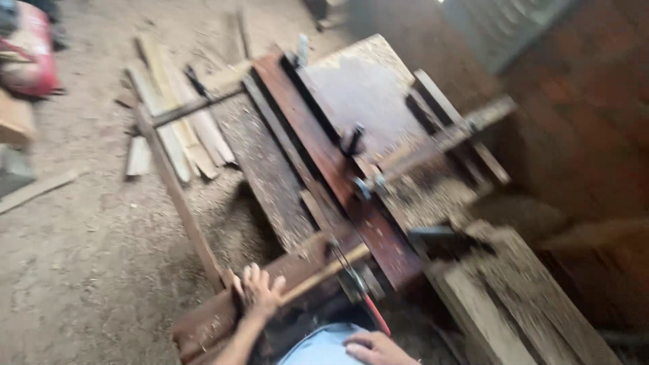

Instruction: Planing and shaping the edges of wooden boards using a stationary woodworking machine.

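Landmark: a sawdust-covered woodworking bench (368, 88), red-brown rails running lengthwise; all places are given relative to it.
Left hand (262, 289): seen at the near end of the bench, fingers spread and curled over the end of a pale wooden stick (324, 272); the stick is gripped loosely, the hand about half closed.
Wooden stick: laid slantwise across the bench's near end, rising from the left hand toward the red rail (338, 169).
Right hand (375, 350): seen below the bench's near end, at the bottom edge of view, resting flat on a light blue garment (323, 346); fingers are lightly bent; nothing is seen held, though motion blur limits certainty.
Red-tipped rod (375, 314): a thin piece seen just above the right hand, close to the bench's near end; contact with the hand cannot be told.
Planks (177, 125): pale offcuts are piled on the dirt floor (81, 257) to the left of the bench.
Rough boards (514, 297): stacked to the right of the bench's near end, dusted with sawdust.
Red object (30, 57): seen far to the left of the bench, at the upper corner; blurred.
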